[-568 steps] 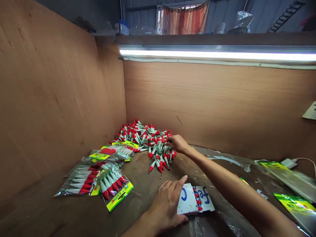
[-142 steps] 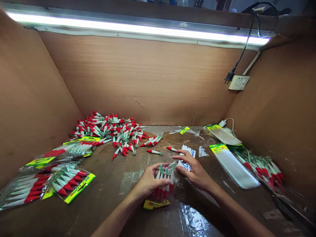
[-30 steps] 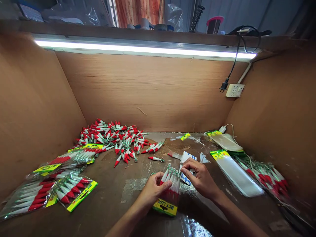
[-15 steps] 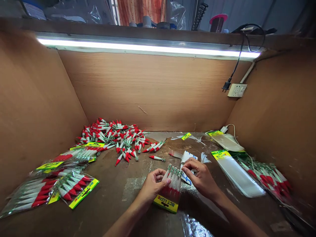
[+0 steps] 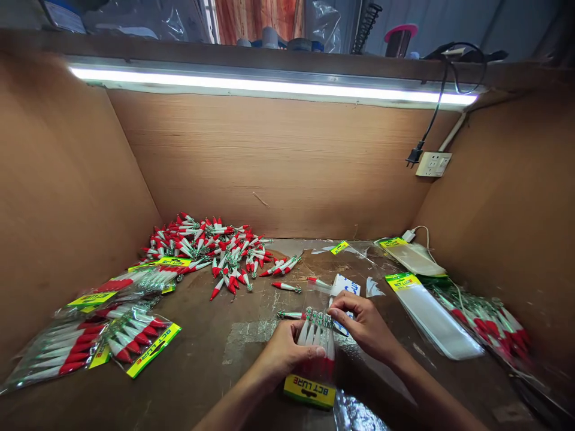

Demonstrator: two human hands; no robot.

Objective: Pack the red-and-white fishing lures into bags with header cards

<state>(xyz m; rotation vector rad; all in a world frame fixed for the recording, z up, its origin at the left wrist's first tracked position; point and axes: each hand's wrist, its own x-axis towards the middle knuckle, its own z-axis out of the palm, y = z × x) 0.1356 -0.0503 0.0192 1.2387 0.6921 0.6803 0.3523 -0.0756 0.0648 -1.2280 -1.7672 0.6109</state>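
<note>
Lure packet: A clear packet [image 5: 321, 372] is held at the front of the brown tabletop [image 5: 202, 353], its yellow BCT LURE header turned toward the wearer; white-and-red lures [image 5: 317, 332] are lined up in it, green ends at the far edge.
Left grip: The packet is clasped by the left hand [image 5: 284, 354], the thumb pressed flat across its front.
Right grip: The packet's far right corner is pinched by the right hand [image 5: 366, 323], thumb and forefinger drawn together; which part is nipped cannot be told.
Near the fingers: A single lure [image 5: 290, 315] is seen just beyond the left hand; whether it is touched cannot be told. A white card [image 5: 348, 284] with blue lettering is partly hidden by the right hand.
Back left: A heap of loose lures [image 5: 197, 244] is piled by the wooden wall [image 5: 269, 161], with filled bags [image 5: 137, 341] spread in front.
Right side: Flat clear sleeves [image 5: 435, 320] with yellow tops are stacked beside a second heap [image 5: 487, 323] of lures.
Overhead: The booth is lit by a tube light [image 5: 269, 85]; a black plug [image 5: 414, 157] is hung beside a wall socket [image 5: 433, 164].
</note>
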